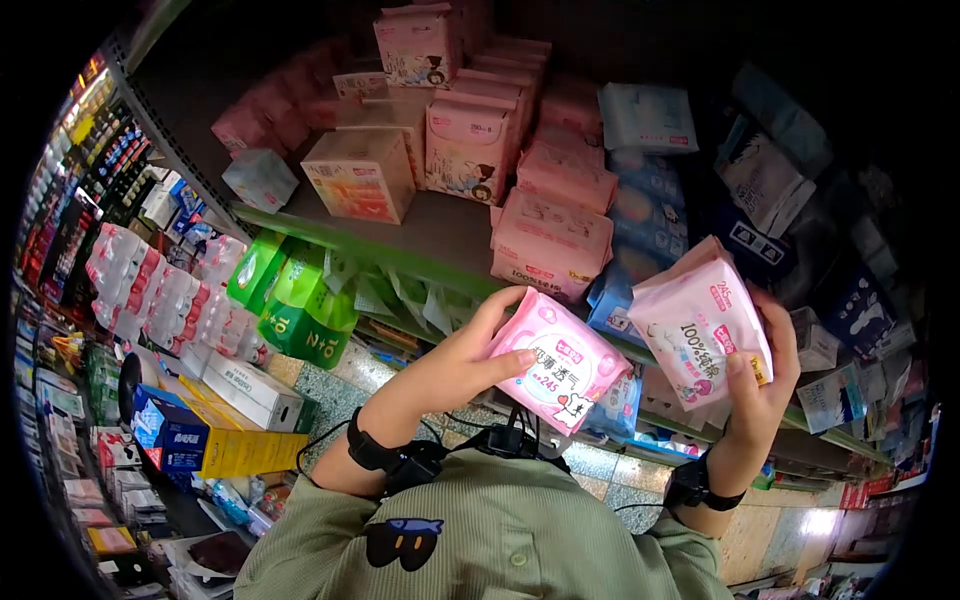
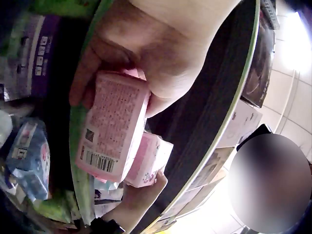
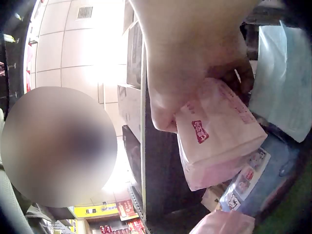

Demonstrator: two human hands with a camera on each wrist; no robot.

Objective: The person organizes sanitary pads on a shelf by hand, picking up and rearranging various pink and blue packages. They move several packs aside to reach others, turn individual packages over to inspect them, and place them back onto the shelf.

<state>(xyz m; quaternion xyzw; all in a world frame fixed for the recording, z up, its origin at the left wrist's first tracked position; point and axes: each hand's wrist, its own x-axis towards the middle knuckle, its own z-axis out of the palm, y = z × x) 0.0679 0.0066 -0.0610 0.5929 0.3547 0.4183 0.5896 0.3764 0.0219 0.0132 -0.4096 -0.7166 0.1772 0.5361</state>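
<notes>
My left hand grips a bright pink pack of sanitary pads at its left end, thumb over the printed front marked 245. In the left wrist view the back of this pack shows small print and a barcode. With my right hand I hold a paler pink pack of sanitary pads by its right side, thumb on the front, fingers behind it. This pack is tilted, and its plain end faces the right wrist camera. Both packs are held up in front of the shelf, side by side.
The shelf with a green edge bears pink packs, an orange-pink box and blue packs. Green bundles hang at the left, near stacked wrapped bottles. Boxes stand at the lower left.
</notes>
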